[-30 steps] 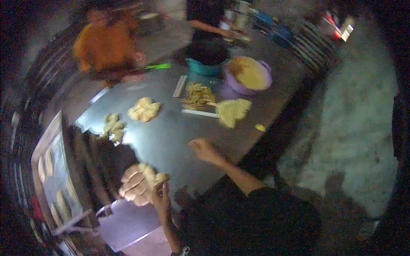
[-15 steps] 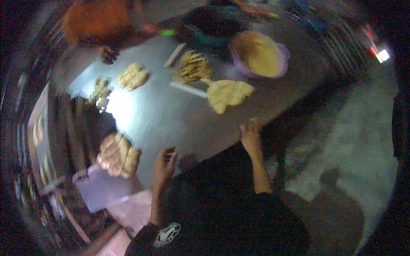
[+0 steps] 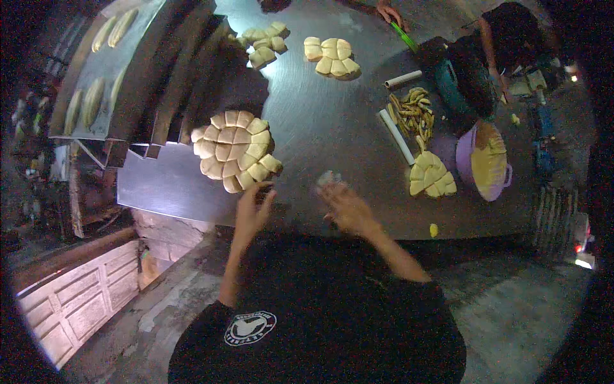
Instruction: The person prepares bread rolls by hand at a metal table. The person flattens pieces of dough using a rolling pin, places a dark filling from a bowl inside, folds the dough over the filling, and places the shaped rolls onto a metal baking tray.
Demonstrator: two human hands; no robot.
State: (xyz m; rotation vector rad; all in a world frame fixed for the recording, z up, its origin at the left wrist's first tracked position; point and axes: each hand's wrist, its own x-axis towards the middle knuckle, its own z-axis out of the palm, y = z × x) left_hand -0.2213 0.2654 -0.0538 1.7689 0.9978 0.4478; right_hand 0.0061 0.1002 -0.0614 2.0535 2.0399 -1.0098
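Note:
My left hand (image 3: pixel 254 203) is at the near edge of a large cluster of cut dough pieces (image 3: pixel 231 144), its thumb and fingers apart. Whether its fingertips touch the dough cannot be made out. My right hand (image 3: pixel 347 208) hovers or rests over the metal table (image 3: pixel 307 121), to the right of that cluster. Motion smears its fingers, and a pale whitish blur shows at their tips. Farther right lies a smaller group of dough pieces (image 3: pixel 432 176). Two more groups sit at the far side, one of dough squares (image 3: pixel 331 56) and another of paler pieces (image 3: pixel 263 43).
Sliced bananas (image 3: pixel 412 114) lie between two white rods (image 3: pixel 396 137). A purple basin (image 3: pixel 467 160) with yellow contents stands tilted at right, near a dark teal basin (image 3: pixel 448 80). One co-worker's hand (image 3: pixel 388 11) holds a green-handled tool. A tray with long dough pieces (image 3: pixel 93 102) stands left.
My view has turned left, so the table's things appear farther right. My left hand is now beside the large dough cluster; my right hand has come in from the table's near edge.

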